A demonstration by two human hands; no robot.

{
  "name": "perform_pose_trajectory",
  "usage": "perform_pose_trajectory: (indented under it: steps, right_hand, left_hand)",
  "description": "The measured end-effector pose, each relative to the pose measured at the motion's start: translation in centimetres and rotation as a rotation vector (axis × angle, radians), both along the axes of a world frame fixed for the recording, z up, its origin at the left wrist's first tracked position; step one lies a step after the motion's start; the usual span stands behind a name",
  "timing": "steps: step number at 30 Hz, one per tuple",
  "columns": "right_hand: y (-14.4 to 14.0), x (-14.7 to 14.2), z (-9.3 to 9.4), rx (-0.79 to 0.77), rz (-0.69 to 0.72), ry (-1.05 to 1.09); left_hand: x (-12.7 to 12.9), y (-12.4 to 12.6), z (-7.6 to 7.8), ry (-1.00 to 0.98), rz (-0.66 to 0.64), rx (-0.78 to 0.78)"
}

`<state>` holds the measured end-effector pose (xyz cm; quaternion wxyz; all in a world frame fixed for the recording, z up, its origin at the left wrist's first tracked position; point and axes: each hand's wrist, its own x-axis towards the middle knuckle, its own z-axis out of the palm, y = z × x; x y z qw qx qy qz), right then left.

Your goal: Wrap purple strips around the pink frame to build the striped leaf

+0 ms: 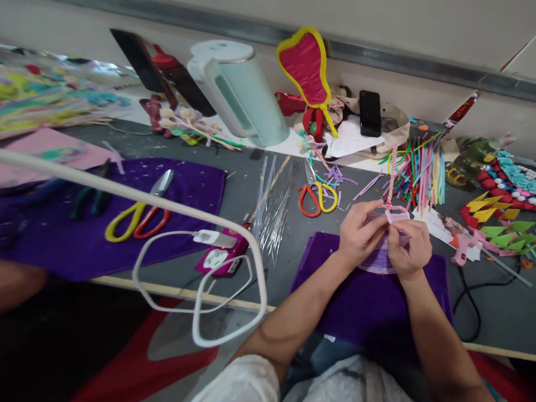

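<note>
My left hand (362, 233) and my right hand (409, 248) are both closed, pinching the top of a pink and lilac pipe-cleaner piece (379, 261) between them. From its top a twisted pink stem (393, 176) points away from me. The rounded lilac body hangs below my fingers, partly hidden by them. Under it lies a folded purple cloth (360, 304). Just beyond my left hand rest scissors (318, 196) with one red and one yellow handle, beside short purple pipe-cleaner pieces (335, 177).
Left of my arm are a magenta power strip (224, 257) with a looped white cable, metal wires (278, 209) and more scissors (144, 209). A kettle (247, 92), a phone (371, 113) and coloured pipe cleaners (422, 167) stand or lie behind. A pink glue gun (462, 248) is at right.
</note>
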<state>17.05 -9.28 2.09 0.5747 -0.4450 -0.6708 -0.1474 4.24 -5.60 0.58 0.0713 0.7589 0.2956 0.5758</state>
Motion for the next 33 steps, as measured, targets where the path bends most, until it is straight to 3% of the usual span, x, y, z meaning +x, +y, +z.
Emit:
perform_pose_trajectory:
  steps: [14, 22, 29, 33]
  right_hand:
    - [-0.1, -0.5, 0.2, 0.015, 0.067, -0.050]
    - [0.1, -0.2, 0.2, -0.087, 0.082, 0.206]
    - [0.8, -0.2, -0.3, -0.119, 0.096, 0.418]
    - [0.9, -0.3, -0.8, -0.240, 0.186, 0.574]
  left_hand:
    - [-0.1, -0.2, -0.5, 0.009, 0.028, -0.052]
    - [-0.1, -0.1, -0.8, -0.002, 0.013, -0.104]
    - [0.2, 0.2, 0.2, -0.259, 0.031, -0.268]
    - [0.3, 0.5, 0.3, -0.467, -0.144, -0.523]
